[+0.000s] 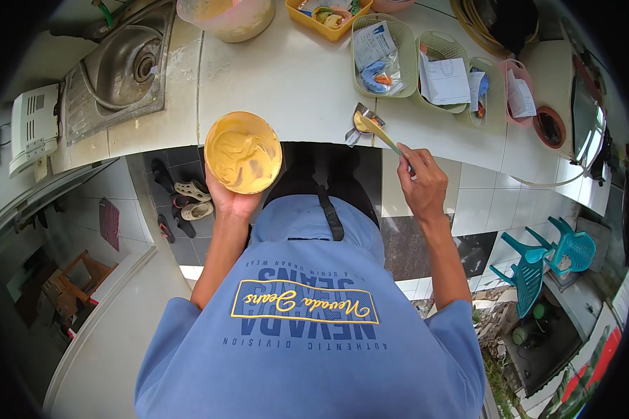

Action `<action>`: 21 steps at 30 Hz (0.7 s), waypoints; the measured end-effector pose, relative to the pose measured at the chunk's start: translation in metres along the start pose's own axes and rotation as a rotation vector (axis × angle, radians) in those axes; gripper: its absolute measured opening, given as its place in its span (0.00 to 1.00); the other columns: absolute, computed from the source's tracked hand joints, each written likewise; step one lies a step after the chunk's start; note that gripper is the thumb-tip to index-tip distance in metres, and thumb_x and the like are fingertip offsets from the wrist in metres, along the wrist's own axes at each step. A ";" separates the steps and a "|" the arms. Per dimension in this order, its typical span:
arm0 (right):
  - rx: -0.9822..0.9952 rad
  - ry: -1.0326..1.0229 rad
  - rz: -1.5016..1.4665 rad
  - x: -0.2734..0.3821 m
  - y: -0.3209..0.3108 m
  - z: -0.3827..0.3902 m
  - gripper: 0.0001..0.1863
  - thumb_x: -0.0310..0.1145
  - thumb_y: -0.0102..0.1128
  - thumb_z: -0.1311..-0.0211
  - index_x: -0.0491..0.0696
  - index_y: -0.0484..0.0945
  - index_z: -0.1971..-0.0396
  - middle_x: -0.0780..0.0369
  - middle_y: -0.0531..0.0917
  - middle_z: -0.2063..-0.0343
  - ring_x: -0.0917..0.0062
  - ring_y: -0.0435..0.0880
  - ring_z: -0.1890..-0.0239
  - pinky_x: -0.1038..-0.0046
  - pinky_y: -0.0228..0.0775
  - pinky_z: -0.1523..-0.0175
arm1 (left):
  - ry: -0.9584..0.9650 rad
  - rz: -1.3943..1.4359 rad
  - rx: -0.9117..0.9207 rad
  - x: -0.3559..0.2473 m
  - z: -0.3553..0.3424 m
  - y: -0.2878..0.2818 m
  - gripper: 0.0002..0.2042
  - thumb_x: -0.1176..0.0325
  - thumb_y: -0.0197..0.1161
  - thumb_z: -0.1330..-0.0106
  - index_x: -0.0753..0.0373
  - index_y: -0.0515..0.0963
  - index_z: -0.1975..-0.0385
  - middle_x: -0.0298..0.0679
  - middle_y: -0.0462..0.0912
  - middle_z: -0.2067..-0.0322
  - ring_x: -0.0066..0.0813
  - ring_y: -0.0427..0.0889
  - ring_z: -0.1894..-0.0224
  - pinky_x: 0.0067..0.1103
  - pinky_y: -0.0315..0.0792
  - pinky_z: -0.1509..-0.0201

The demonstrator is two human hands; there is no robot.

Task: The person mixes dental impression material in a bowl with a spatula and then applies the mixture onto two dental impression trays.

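My left hand (pixel 235 202) grips a round yellow-orange bowl (pixel 278 155) from below and the side, at the counter's front edge. Thick yellow cream (pixel 239 150), smeared in swirls, covers the bowl's inside. In my right hand (pixel 424 183) is a spatula (pixel 391 144) with a greenish handle, its fingers closed round that handle. The spatula's pale yellow blade reaches left and away from me, over a small metal scoop or cup (pixel 360 110) on the counter edge. Some yellow cream shows at the scoop; whether the blade touches it I cannot tell.
A pinkish tub (pixel 234 26) with residue stands at the back left, right of a metal sink (pixel 122 73). Several plastic baskets (pixel 357 70) holding packets and papers line the white counter (pixel 293 77). Teal plastic chairs (pixel 530 278) are at the right; footwear (pixel 192 199) lies on the floor.
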State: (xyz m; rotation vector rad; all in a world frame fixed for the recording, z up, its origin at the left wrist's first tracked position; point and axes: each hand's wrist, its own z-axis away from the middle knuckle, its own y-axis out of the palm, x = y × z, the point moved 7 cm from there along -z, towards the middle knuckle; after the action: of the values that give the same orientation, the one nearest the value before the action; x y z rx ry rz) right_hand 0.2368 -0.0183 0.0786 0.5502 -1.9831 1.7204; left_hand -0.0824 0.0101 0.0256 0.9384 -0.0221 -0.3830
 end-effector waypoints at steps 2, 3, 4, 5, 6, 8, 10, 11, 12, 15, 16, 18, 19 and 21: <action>0.047 -0.078 0.056 0.000 0.010 -0.006 0.13 0.24 0.62 0.47 0.48 0.82 0.60 0.63 0.80 0.73 0.73 0.80 0.77 0.73 0.72 0.71 | 0.017 -0.011 -0.015 0.000 0.000 0.001 0.24 0.50 0.52 0.33 0.60 0.70 0.45 0.41 0.75 0.47 0.40 0.74 0.46 0.38 0.71 0.41; 0.051 -0.081 0.055 0.000 0.011 -0.008 0.13 0.24 0.62 0.47 0.48 0.82 0.60 0.63 0.80 0.73 0.73 0.80 0.77 0.73 0.72 0.71 | 0.030 -0.012 -0.037 -0.001 0.000 0.000 0.24 0.50 0.52 0.33 0.60 0.71 0.45 0.41 0.75 0.47 0.40 0.74 0.46 0.37 0.71 0.41; 0.050 -0.082 0.061 -0.001 0.012 -0.011 0.13 0.24 0.62 0.47 0.48 0.82 0.59 0.63 0.79 0.73 0.74 0.79 0.78 0.74 0.72 0.72 | 0.042 -0.014 -0.058 -0.002 -0.001 -0.001 0.23 0.50 0.52 0.33 0.60 0.71 0.46 0.41 0.75 0.48 0.40 0.74 0.46 0.37 0.71 0.41; 0.051 -0.083 0.065 -0.001 0.012 -0.012 0.13 0.24 0.62 0.47 0.48 0.82 0.59 0.63 0.79 0.73 0.75 0.79 0.78 0.74 0.71 0.72 | 0.046 -0.011 -0.064 -0.003 -0.001 -0.004 0.23 0.50 0.52 0.33 0.60 0.71 0.46 0.41 0.75 0.48 0.40 0.74 0.46 0.37 0.71 0.41; 0.058 -0.085 0.063 -0.002 0.013 -0.013 0.13 0.24 0.62 0.47 0.48 0.82 0.59 0.63 0.79 0.73 0.75 0.79 0.78 0.74 0.71 0.72 | 0.058 -0.007 -0.070 -0.005 -0.002 -0.008 0.23 0.50 0.51 0.33 0.60 0.71 0.46 0.41 0.75 0.48 0.39 0.74 0.46 0.37 0.71 0.41; 0.033 -0.081 0.048 -0.003 0.013 -0.017 0.13 0.24 0.62 0.46 0.48 0.82 0.59 0.64 0.79 0.73 0.76 0.78 0.80 0.75 0.71 0.73 | 0.073 0.000 -0.081 -0.007 -0.002 -0.011 0.23 0.50 0.51 0.33 0.60 0.71 0.46 0.41 0.75 0.48 0.39 0.74 0.46 0.37 0.71 0.41; 0.039 -0.081 0.045 -0.003 0.014 -0.019 0.13 0.24 0.62 0.46 0.48 0.82 0.59 0.64 0.79 0.73 0.76 0.78 0.80 0.75 0.71 0.73 | 0.096 -0.017 -0.115 -0.010 -0.001 -0.013 0.23 0.50 0.51 0.32 0.60 0.71 0.46 0.41 0.75 0.48 0.39 0.74 0.46 0.37 0.71 0.41; 0.040 -0.079 0.045 -0.004 0.014 -0.020 0.13 0.24 0.62 0.46 0.48 0.82 0.59 0.64 0.79 0.74 0.77 0.78 0.81 0.75 0.71 0.74 | 0.099 -0.014 -0.118 -0.010 -0.001 -0.013 0.23 0.50 0.51 0.32 0.60 0.71 0.46 0.41 0.75 0.48 0.39 0.74 0.46 0.37 0.71 0.41; 0.044 -0.082 0.044 -0.004 0.014 -0.022 0.13 0.24 0.62 0.46 0.48 0.82 0.59 0.64 0.79 0.74 0.77 0.78 0.81 0.75 0.71 0.74 | 0.095 -0.011 -0.118 -0.009 -0.001 -0.012 0.23 0.50 0.50 0.32 0.60 0.71 0.46 0.40 0.75 0.48 0.39 0.74 0.46 0.36 0.71 0.42; 0.067 -0.077 0.053 -0.006 0.014 -0.025 0.13 0.24 0.62 0.46 0.48 0.82 0.59 0.64 0.79 0.75 0.78 0.77 0.82 0.75 0.71 0.74 | 0.088 -0.003 -0.114 -0.010 -0.001 -0.015 0.23 0.50 0.50 0.32 0.60 0.71 0.46 0.40 0.75 0.48 0.39 0.74 0.46 0.36 0.71 0.42; 0.054 -0.077 0.046 -0.005 0.013 -0.025 0.13 0.24 0.62 0.46 0.48 0.82 0.59 0.64 0.79 0.75 0.78 0.77 0.82 0.75 0.71 0.74 | 0.082 -0.001 -0.107 -0.010 -0.002 -0.015 0.23 0.49 0.51 0.32 0.60 0.71 0.46 0.40 0.75 0.48 0.38 0.74 0.46 0.36 0.71 0.42; 0.041 -0.079 0.039 -0.005 0.010 -0.027 0.13 0.24 0.62 0.46 0.48 0.82 0.59 0.64 0.79 0.75 0.78 0.77 0.82 0.76 0.71 0.74 | 0.085 0.004 -0.128 -0.008 -0.002 -0.015 0.23 0.49 0.51 0.32 0.60 0.71 0.46 0.40 0.76 0.48 0.38 0.75 0.46 0.36 0.71 0.42; 0.052 -0.058 0.045 -0.007 0.009 -0.028 0.13 0.24 0.62 0.46 0.49 0.82 0.59 0.64 0.79 0.75 0.78 0.77 0.82 0.75 0.71 0.74 | 0.087 0.007 -0.149 -0.008 -0.002 -0.016 0.23 0.49 0.51 0.32 0.60 0.71 0.46 0.40 0.76 0.49 0.38 0.75 0.47 0.36 0.72 0.42; 0.067 -0.036 0.054 -0.008 0.007 -0.031 0.14 0.24 0.62 0.46 0.49 0.82 0.59 0.63 0.79 0.74 0.78 0.78 0.81 0.75 0.71 0.73 | 0.090 0.010 -0.149 -0.009 -0.002 -0.015 0.23 0.50 0.51 0.32 0.60 0.71 0.47 0.40 0.76 0.49 0.38 0.75 0.47 0.36 0.72 0.43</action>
State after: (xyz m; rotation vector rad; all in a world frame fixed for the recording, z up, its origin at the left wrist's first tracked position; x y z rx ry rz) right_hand 0.2419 0.0138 0.0720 0.5590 -1.9887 1.8272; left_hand -0.0948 0.0063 0.0137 0.8070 0.0831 -0.3277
